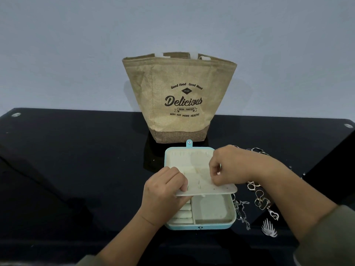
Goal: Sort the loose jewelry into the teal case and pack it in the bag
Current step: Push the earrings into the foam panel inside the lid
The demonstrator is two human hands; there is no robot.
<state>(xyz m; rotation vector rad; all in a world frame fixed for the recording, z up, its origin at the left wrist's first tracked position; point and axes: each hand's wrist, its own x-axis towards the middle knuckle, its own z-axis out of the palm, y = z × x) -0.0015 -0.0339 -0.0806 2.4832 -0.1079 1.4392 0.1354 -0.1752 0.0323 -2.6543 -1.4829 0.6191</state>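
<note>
left hand [165, 189] grip: narrow, fingers curled over the left edge of the earring panel [201, 186], thumb below it. it holds the panel lifted and level so the holes face up and the tray under it stays reachable. right hand [230, 166] grip: narrow, fingertips pinched down on the panel's upper face near its right side, probably seating a small stud, too tiny to confirm. one hand steadies and one hand places, which makes sense as the panel is thin and hinged.

the panel belongs to the teal case [199, 226], which lies open on the surface [76, 160] with its lid [184, 156] flat toward the far side and the snap tab pointing at the bag. in the base, four ring rolls [183, 214] show below the left hand, and there is one open compartment [211, 210] with nothing visible in it.

the loose jewelry is just beside the case on the right, within reach of the right hand: one thin chain [243, 212] by the case wall, one heart pendant [273, 215], one leaf-shaped piece [269, 230], a tangle of rings [251, 186] and more links behind the right wrist.

one jute bag [180, 96] stands upright behind the case with its mouth open, ready for the case. judgement: sorting is early and most pieces are still out.
</note>
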